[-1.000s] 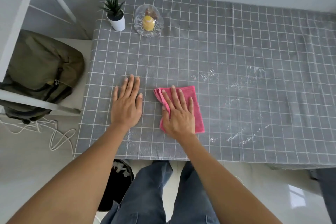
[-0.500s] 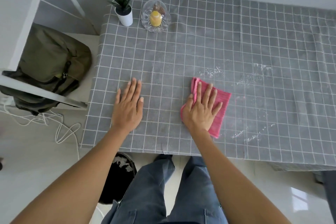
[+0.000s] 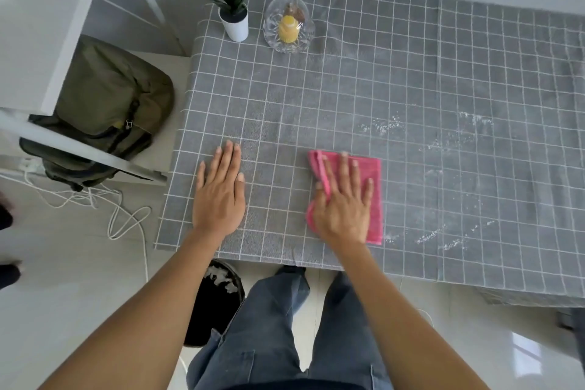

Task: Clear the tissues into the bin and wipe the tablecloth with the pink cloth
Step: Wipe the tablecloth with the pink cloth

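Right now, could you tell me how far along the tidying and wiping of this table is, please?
Done, it seems: no tissues lie on the tablecloth, and white wads show in the bin under the table edge. In hand: the right hand presses the pink cloth flat while the left hand rests on the tablecloth. Left: the white specks to the right of the pink cloth are unwiped.

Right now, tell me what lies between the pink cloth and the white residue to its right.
Nothing visible: only bare tablecloth separates the pink cloth, pressed flat under the right hand, from the white residue.
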